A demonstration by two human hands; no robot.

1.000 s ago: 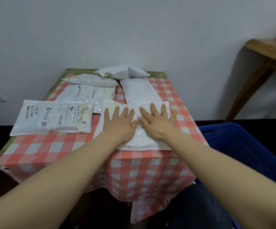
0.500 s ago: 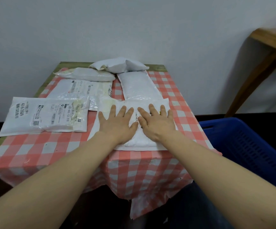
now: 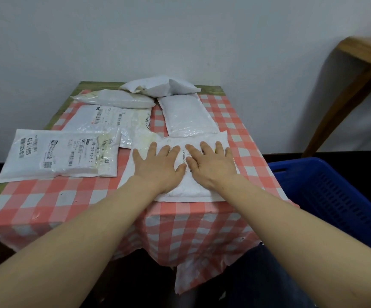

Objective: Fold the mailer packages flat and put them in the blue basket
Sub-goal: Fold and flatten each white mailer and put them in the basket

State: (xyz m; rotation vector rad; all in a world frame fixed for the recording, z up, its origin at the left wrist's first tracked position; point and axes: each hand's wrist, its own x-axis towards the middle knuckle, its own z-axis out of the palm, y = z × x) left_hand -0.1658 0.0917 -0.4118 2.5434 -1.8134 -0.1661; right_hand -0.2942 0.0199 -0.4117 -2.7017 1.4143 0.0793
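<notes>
While both palms press flat, left hand (image 3: 160, 168) and right hand (image 3: 211, 166) spread their fingers on the mailer (image 3: 180, 187) at the counter's (image 3: 47, 203) near edge. Its label print hides beneath them. Blue basket (image 3: 326, 194), right, is cut off.

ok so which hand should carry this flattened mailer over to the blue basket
Probably the right hand. The blue basket sits just past the table's right edge, on that hand's side, while the left hand would have to cross over. Both hands now press flat on the mailer.
</notes>
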